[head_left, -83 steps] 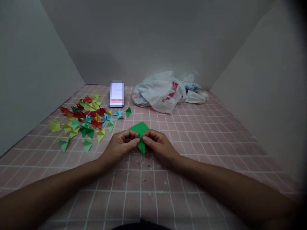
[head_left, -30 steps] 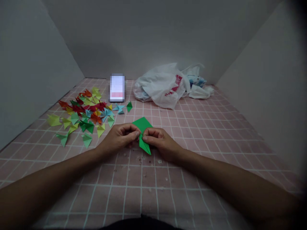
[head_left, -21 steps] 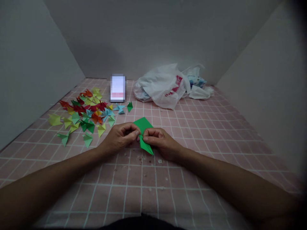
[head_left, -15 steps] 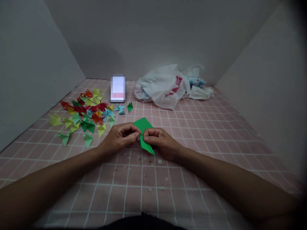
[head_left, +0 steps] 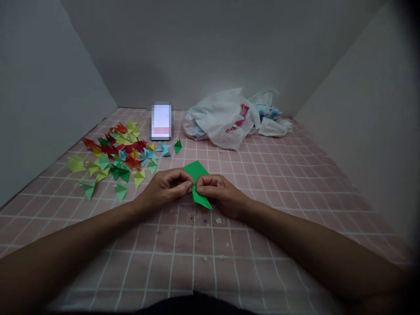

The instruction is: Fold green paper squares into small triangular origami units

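Both my hands meet at the middle of the mat, pinching a folded sheet of green origami paper. My left hand holds its right edge between thumb and fingers. My right hand grips the same sheet from the other side. A narrow pointed flap of the green paper sticks out below my fingers, slanting down and to the right. My fingers hide the centre of the fold.
A pile of several folded paper pieces in red, yellow, green and blue lies to the left on a pink grid mat. Behind stand a blurred phone and a white plastic bag. Grey-white walls flank the mat.
The green flap's tip has swung from pointing down toward the lower right. My hands have drawn slightly closer around the paper.
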Motion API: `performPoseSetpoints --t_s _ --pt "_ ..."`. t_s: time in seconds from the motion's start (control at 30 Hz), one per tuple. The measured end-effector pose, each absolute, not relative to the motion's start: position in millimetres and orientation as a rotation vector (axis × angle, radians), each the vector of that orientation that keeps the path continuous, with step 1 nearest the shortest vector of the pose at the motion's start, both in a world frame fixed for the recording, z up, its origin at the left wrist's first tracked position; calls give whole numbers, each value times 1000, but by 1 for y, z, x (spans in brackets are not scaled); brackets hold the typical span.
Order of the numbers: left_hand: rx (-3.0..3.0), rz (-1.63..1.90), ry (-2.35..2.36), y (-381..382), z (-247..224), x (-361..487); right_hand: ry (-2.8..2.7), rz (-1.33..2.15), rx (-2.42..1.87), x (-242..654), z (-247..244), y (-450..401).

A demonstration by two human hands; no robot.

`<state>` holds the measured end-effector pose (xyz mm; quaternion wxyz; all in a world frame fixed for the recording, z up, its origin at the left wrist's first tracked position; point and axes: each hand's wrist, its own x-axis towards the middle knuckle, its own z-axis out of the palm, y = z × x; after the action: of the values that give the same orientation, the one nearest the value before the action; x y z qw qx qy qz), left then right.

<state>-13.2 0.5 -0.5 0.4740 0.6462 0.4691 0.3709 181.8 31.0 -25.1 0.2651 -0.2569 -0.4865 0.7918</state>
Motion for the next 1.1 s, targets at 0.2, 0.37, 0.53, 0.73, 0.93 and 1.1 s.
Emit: performPoseSetpoints --t_s 0.2,0.37,0.53,0.73,0.93,1.1 --pt "1589 910 1100 1 -5 -13 -1311 2151 -700 182 -23 32" --pt "1403 1025 1202 1 -8 -12 -1369 2021 -739 180 -25 27" --pt "1348 880 1201 -3 -6 -8 -1546 1731 -854 178 -24 19" --pt "1414 897 1152 -7 -6 -6 -1716 1598 -842 178 -25 20" --pt "1503 919 1194 -8 -4 -7 -1639 1754 -813 179 -23 19" --pt "1334 880 1159 -5 -6 -6 -1456 1717 -863 177 -26 16"
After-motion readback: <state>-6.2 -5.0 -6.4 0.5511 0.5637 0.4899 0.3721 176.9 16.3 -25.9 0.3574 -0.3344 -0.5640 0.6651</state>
